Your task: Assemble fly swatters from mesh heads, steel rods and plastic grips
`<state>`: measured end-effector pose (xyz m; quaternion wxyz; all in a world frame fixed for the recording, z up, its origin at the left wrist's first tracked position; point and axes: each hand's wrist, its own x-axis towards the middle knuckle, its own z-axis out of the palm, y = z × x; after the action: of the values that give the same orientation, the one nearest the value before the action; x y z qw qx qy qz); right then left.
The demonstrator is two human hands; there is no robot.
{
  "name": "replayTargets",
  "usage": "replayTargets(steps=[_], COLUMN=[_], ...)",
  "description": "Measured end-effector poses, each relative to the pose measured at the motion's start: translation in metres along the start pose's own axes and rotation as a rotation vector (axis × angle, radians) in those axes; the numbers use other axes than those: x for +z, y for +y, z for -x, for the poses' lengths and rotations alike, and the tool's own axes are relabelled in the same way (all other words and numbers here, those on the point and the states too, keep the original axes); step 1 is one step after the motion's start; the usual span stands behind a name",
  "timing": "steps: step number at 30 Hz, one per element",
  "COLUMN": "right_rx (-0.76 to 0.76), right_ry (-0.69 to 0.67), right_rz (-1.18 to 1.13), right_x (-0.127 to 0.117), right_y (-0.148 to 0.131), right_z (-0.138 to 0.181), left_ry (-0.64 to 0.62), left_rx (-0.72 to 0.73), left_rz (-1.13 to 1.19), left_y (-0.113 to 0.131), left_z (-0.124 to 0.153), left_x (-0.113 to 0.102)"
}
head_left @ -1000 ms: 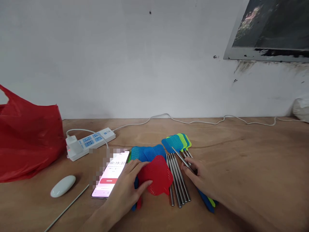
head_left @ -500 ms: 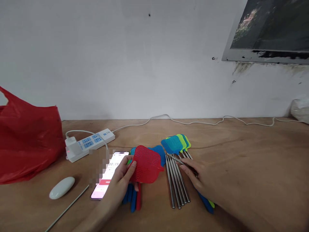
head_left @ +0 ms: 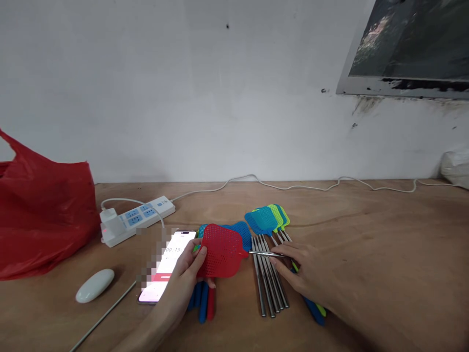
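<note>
At my left fingers: closed in a pinch on the 9 o'clock edge of the red swatter head, which I hold tilted up off the bench.
Right fingers: pinching one steel rod near its back end, level, with the tip toward 9 o'clock.
Rod tip: at the head's small neck on its 3 o'clock side; I cannot tell whether it touches or is just short.
Head, feel: I judge it to be light, thin, floppy mesh, best gripped on the rim close to the neck so it does not buckle.
Rod, feel: likely stiff, smooth and slippery; a hold nearer the tip would steady it.
Under the rod: spare steel rods lying side by side.
At 12 o'clock: teal and green swatters.
At 9 o'clock: phone, then power strip.
</note>
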<state>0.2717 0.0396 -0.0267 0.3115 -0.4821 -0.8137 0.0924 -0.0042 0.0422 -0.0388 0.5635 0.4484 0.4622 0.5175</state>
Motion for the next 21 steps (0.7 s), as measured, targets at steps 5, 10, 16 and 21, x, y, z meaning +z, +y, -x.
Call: replayTargets(steps=[5,10,16,21], right_rx=[0.011,0.019,0.016,0.022], right_ry=[0.013,-0.038,-0.053,-0.075], right_rz=[0.01,-0.004,0.0,-0.009], right_x=[0.002,0.0008,0.0017,0.003], right_y=[0.0006,-0.0016,-0.0029,0.0], right_z=[0.0013,0.0015,0.0015,0.0015], left_ry=[0.012,0.032,0.029,-0.009], left_rx=[0.018,0.016,0.0,0.025], left_rz=[-0.003,0.002,0.012,-0.063], left_y=[-0.0012,-0.0038,-0.0022,0.0016], left_z=[-0.0002,-0.002,0.0001,0.0019], left_x=[0.0012,0.0009,0.0018,0.0018])
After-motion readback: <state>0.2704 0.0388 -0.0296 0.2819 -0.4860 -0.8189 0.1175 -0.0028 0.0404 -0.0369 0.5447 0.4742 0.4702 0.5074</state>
